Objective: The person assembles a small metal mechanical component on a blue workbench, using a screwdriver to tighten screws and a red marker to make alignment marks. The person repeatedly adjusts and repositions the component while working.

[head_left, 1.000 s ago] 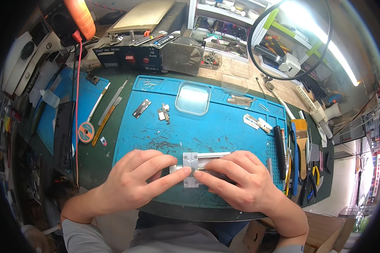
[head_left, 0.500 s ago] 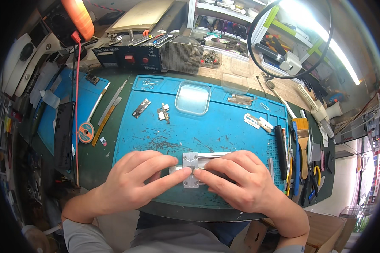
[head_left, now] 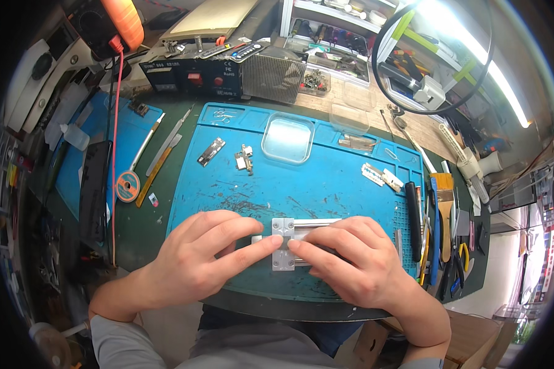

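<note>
Fingers (head_left: pixel 255 251) half-curled, my left hand (head_left: pixel 197 261) and right hand (head_left: pixel 360 264) touch the metal clamp (head_left: pixel 283 261) near the front edge of the surface (head_left: pixel 141 237), whether pinching anything I cannot tell, seemingly positioning it, the next move calling for steady pressure.

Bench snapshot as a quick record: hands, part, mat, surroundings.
left hand: index fingertip on the metal clamp's crosspiece; thumb hidden
right hand: fingertips at the crosspiece's right edge, fingers over the rails
part: metal clamp with rails, near the mat's front
mat: large blue mat; on it, clear tray, two small circuit pieces left of the tray, razor blade toward the right
left of mat: orange spool
right of mat: wide brush
</note>
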`<state>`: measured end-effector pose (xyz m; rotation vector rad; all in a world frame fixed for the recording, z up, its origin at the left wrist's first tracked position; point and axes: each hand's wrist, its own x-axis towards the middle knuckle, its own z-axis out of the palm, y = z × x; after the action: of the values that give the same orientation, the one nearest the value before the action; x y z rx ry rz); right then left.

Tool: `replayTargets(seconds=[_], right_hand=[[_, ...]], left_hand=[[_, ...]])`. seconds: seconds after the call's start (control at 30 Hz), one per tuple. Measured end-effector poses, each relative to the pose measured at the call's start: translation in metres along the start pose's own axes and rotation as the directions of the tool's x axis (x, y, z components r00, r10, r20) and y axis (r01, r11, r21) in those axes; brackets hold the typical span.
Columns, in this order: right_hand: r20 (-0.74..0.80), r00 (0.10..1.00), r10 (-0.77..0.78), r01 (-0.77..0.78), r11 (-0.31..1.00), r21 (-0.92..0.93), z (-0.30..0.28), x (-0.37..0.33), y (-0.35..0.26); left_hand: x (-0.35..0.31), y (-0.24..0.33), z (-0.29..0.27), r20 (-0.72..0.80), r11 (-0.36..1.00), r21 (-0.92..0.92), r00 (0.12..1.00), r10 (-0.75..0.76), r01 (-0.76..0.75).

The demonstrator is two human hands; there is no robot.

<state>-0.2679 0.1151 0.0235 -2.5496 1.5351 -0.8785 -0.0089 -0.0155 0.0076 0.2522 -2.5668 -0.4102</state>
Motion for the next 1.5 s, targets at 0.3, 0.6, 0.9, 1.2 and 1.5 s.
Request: replayTargets(seconds=[0.3, 0.6, 0.9, 1.2, 1.5], right_hand=[[0.004, 1.000, -0.005, 0.005, 1.000, -0.012, 0.0005, 0.0013, -0.0004], [0.018, 1.000, 0.002, -0.002, 1.000, -0.021, 0.0000, 0.0011, -0.0013], [0.030, 1.000, -0.003, 0.004, 0.999, -0.036, -0.0012, 0.0005, -0.0016], [0.027, 1.000, -0.002, 0.003, 0.999, -0.033, -0.0002, 0.0013, -0.0012], [0.031, 0.999, -0.019, 0.020, 0.999, -0.038, -0.0022, 0.0018, -0.0014]], left_hand=[[0.0002, -0.0014, 0.0011, 0.000, 1.000, -0.011, 1.000, -0.007, 0.007], [-0.0003, -0.0029, 0.0006, 0.012, 1.000, -0.023, 1.000, -0.005, 0.005], [-0.0001, -0.0021, -0.0006, 0.010, 1.000, -0.021, 1.000, 0.021, -0.020], [-0.0011, -0.0031, -0.0010, -0.001, 0.999, -0.015, 0.999, 0.033, -0.033], [-0.0023, -0.0022, -0.0015, -0.005, 0.997, 0.029, 0.998, 0.067, -0.067]])
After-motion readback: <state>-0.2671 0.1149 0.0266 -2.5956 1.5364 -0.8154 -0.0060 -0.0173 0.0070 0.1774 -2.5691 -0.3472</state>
